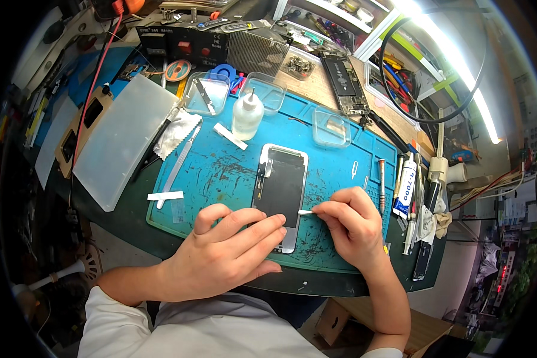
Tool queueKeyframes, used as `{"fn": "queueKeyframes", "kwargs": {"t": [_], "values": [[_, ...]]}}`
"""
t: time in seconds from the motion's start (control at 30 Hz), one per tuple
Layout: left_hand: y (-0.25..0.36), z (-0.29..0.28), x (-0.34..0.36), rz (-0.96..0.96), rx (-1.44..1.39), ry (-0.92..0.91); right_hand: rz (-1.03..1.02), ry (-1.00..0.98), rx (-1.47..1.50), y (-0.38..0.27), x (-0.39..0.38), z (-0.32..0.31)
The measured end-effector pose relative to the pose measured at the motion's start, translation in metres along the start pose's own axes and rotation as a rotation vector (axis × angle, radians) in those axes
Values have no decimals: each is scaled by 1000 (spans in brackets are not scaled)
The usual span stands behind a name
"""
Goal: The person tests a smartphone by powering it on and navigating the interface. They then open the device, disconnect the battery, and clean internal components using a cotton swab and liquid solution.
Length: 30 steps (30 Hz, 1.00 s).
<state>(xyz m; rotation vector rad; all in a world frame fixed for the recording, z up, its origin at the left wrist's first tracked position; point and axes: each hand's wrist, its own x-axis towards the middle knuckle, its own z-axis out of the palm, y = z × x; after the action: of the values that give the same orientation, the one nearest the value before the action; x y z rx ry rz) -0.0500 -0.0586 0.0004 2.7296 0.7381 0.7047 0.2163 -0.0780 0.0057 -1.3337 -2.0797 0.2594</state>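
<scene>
A phone screen assembly (280,185) with a black back and a pale frame lies on the blue work mat (221,173). Over its lower left part rests my left hand (230,244), fingers stretched out and spread, the tips on or just above the panel. My right hand (355,227) pinches a cotton swab (305,212) between thumb and forefinger. The swab's white tip meets the screen's right edge, about two thirds of the way down. My left fingers and palm hide the screen's lower left corner.
Behind the screen stand a clear dropper bottle (247,116) and small clear plastic boxes (332,127). Metal tweezers (179,164) lie to the left, near a frosted plastic sheet (125,137). On the right are a glue tube (405,185), screwdrivers (382,185) and an opened phone (345,83).
</scene>
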Motion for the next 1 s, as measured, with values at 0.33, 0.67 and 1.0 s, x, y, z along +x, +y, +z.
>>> {"fn": "queueKeyframes", "kwargs": {"t": [0.33,0.67,1.0], "values": [[0,0,0,-4,18,-2,-42,-16,10,2,0,-1],[0,0,0,-12,0,6,-99,-101,32,1,-1,-7],[0,-1,0,-32,5,68,-169,-194,86,1,0,-10]]}}
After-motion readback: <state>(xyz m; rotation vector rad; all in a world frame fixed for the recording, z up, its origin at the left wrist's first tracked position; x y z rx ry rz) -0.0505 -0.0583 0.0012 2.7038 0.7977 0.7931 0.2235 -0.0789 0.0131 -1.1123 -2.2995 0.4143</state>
